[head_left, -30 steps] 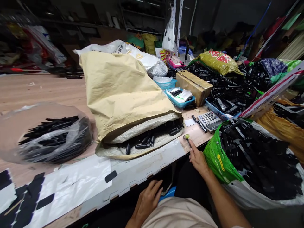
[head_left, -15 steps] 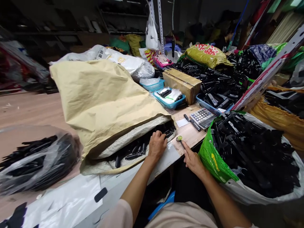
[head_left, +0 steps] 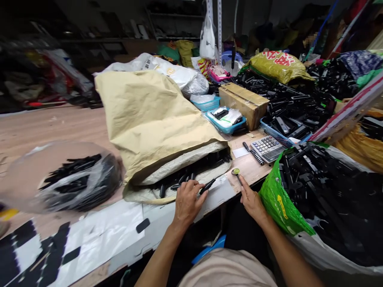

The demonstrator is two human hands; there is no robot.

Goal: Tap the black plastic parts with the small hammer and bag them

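Note:
My left hand (head_left: 188,199) pinches a black pen-shaped plastic piece (head_left: 207,186) between thumb and fingers, just in front of the mouth of a tan paper sack (head_left: 161,115). More black pieces (head_left: 182,178) of this kind lie inside the sack's opening. In my right hand (head_left: 251,201) is a small spoon (head_left: 238,176) by its handle. Its bowl, close to the table surface, shows something yellow-green. The two hands are apart, with the spoon to the right of the black piece.
A green and white sack (head_left: 278,199) full of black parts stands to my right. Behind the spoon are a calculator (head_left: 267,148), a blue basket (head_left: 226,126) and a cardboard box (head_left: 243,103). A plastic bag of black pieces (head_left: 80,179) lies left.
My left hand has come out of the sack's mouth toward me, now with a black piece in its fingers. The view has swung left; my right hand still holds the spoon.

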